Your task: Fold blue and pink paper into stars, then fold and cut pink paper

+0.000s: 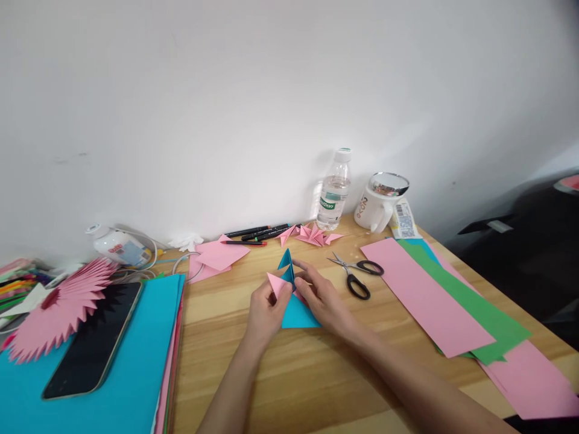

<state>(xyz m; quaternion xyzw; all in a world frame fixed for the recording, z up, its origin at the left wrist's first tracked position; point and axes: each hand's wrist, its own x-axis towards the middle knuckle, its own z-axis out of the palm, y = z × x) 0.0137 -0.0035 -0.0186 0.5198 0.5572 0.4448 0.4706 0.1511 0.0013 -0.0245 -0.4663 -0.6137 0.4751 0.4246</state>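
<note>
My left hand (266, 308) is closed on a small folded pink paper piece (274, 283), with its thumb against a folded blue paper (286, 260). From the other side my right hand (322, 301) pinches that blue paper, which stands up in a point between the hands. Below them a flat blue paper part (301, 318) lies on the wooden table (217, 337); whether it joins the upright fold is hidden by the fingers. Scissors (355, 271) with black handles rest, partly opened, to the right of my right hand. Folded pink paper pieces (312, 235) lie behind.
Pink strips (425, 295) and green paper (488, 319) cover the right side. A water bottle (335, 193) and white mug (376, 208) stand by the wall. On the left, a phone (94, 337) and pleated pink paper (63, 307) lie on blue sheets (140, 374). Pens (265, 232) lie behind.
</note>
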